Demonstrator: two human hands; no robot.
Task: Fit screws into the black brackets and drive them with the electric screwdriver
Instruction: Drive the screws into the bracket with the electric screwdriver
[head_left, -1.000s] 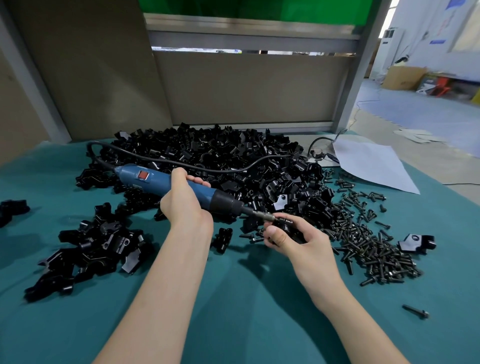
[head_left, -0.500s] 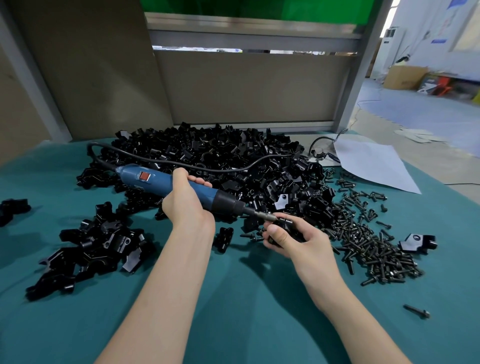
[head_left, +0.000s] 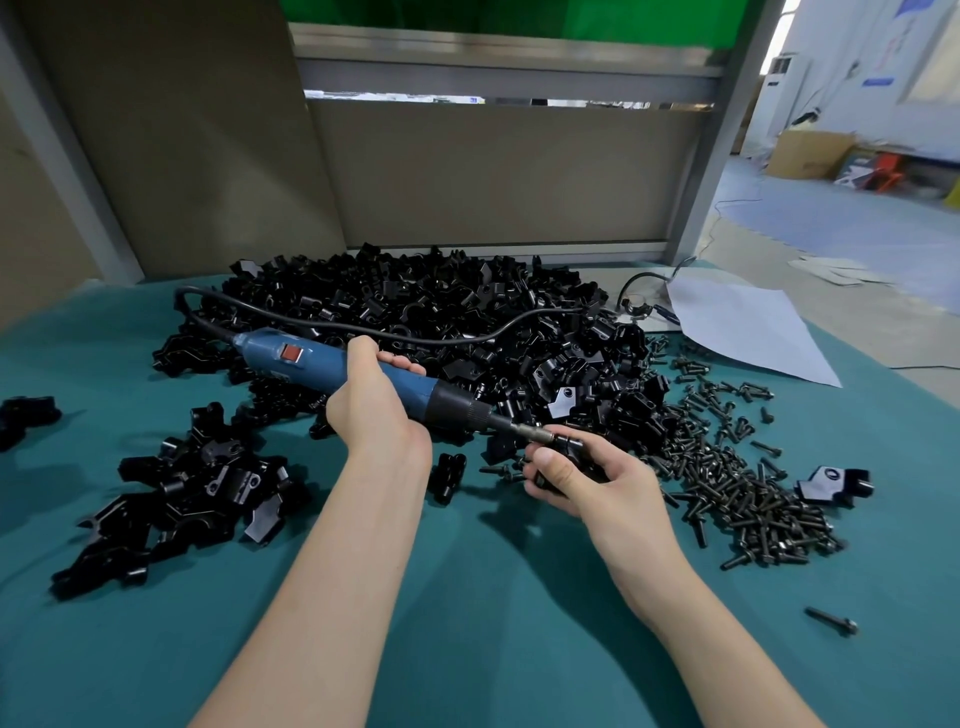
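Well out to the left of the left hand's fingers, a loose heap of black angular metal brackets (head_left: 187, 499) lies on the teal cloth-covered table (head_left: 493, 597). Next comes the left hand (head_left: 374, 410), its fingers wrapped round the barrel of the blue cylindrical electric screwdriver (head_left: 332, 366), with the black cord trailing off behind the knuckles. The tool's long axis slopes down and to the right from that grip. Its thin steel bit (head_left: 524, 430) ends right at the right hand's fingertips (head_left: 550, 465).

There the right hand (head_left: 597, 483) pinches a single black bracket (head_left: 571, 449) between thumb and curled fingers, just above the cloth. The bit tip meets the bracket, but the screw itself is hidden behind the thumb, so I cannot tell how deep it sits.

The step in hand looks like driving, and it turns on keeping the bit in line with the screw's axis. The left hand supplies the push along the tool, while the right hand, nearer the bracket, braces it.

Beyond both sets of fingers the big pile of unfinished black brackets (head_left: 467, 322) spreads away. Just to the right of the right hand's knuckles lies the scattered heap of dark screws (head_left: 743, 488), within easy reach for the next one
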